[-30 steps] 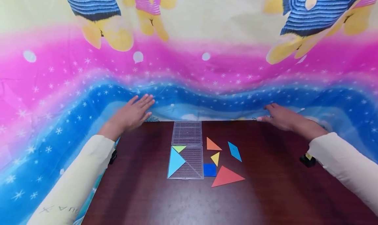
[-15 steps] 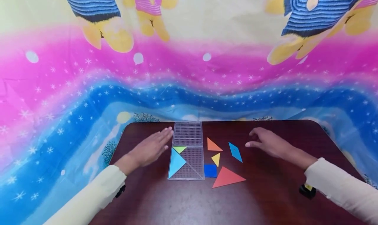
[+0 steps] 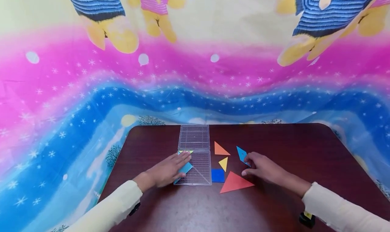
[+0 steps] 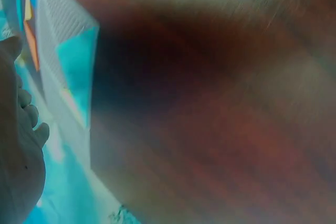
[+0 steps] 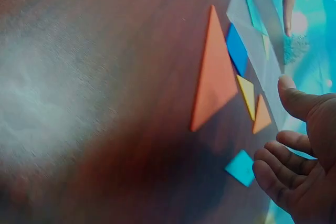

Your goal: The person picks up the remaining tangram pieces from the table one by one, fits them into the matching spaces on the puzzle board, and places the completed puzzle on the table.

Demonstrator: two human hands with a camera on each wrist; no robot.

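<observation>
My left hand [image 3: 167, 170] reaches over the lower half of an opened clear plastic case [image 3: 201, 161], fingers straight. It partly covers a light blue triangle [image 3: 186, 168] and a small green triangle [image 3: 189, 152] lying in that half; whether it touches them I cannot tell. My right hand [image 3: 265, 168] hovers by a teal parallelogram [image 3: 240, 152], thumb and loosely bent fingers apart with nothing between them in the right wrist view. Just left of that hand lies a big red triangle [image 3: 235, 183]. A blue square [image 3: 217, 175], yellow triangle [image 3: 223, 164] and orange triangle [image 3: 220, 149] lie between case and parallelogram.
The case's other half [image 3: 194, 137] lies flat towards the far edge of the dark wooden table [image 3: 189, 208]. A printed curtain [image 3: 195, 73] hangs right behind that edge. The blue square sits against the case's right side.
Both hands have come down from beyond the table's far edge and inward. The left now lies over the case, the right beside the parallelogram. The pieces stay in place.
</observation>
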